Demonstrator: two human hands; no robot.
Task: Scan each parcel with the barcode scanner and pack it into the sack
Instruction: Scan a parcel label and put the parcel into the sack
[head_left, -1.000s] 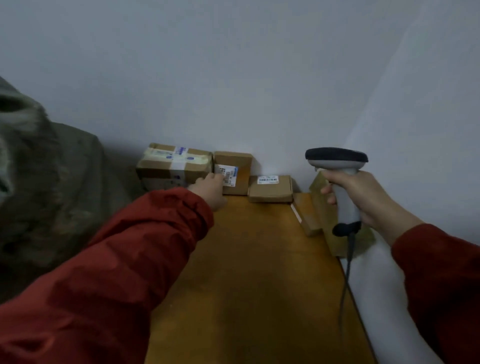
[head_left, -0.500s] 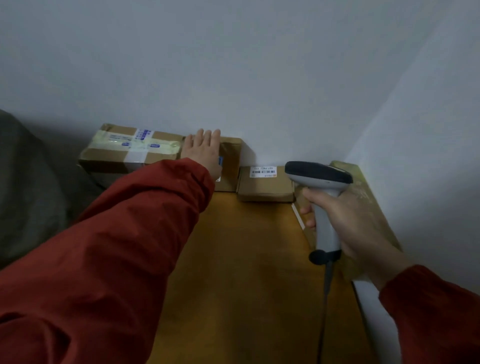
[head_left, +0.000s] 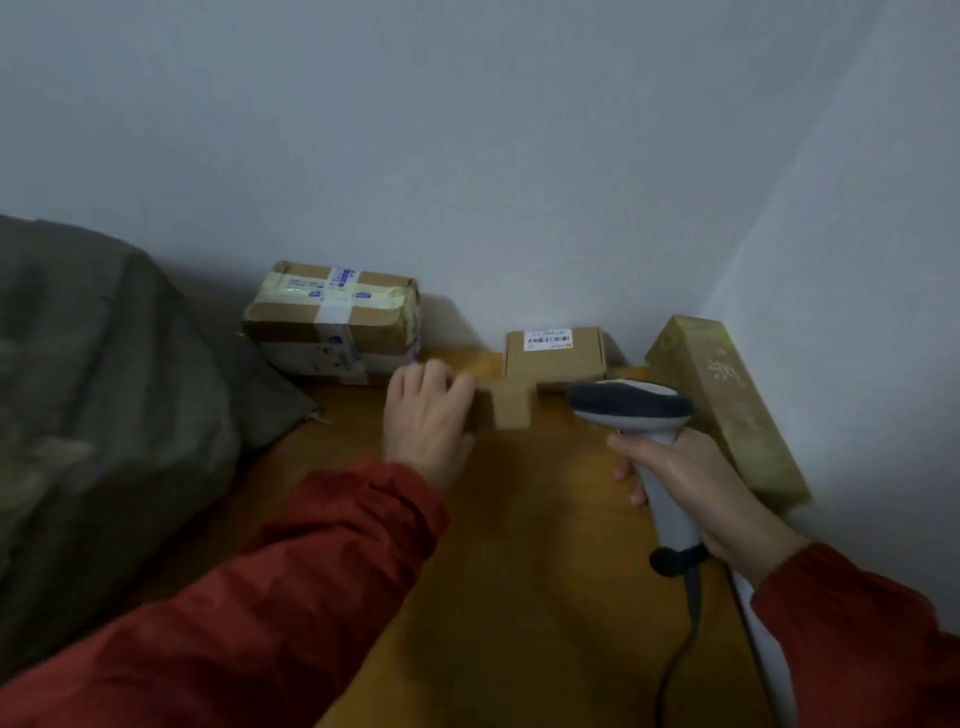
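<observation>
My left hand (head_left: 426, 415) grips a small brown cardboard parcel (head_left: 506, 408), blurred by motion, above the middle of the wooden table (head_left: 519, 571). My right hand (head_left: 691, 493) grips the handle of the white and dark barcode scanner (head_left: 631, 408), whose head sits just right of that parcel. A large taped parcel (head_left: 337, 322) stands at the back left. A flat parcel with a barcode label (head_left: 556, 353) lies at the back by the wall. The grey-green sack (head_left: 104, 405) bulges at the left.
A long yellowish box (head_left: 722, 405) lies along the right wall. White walls close the table at the back and right. The scanner's cable (head_left: 680, 649) trails down toward the table's near right edge.
My left hand has pulled the small parcel away from the wall toward the table's middle. The scanner in my right hand stays to its right, and the view has shifted left.
</observation>
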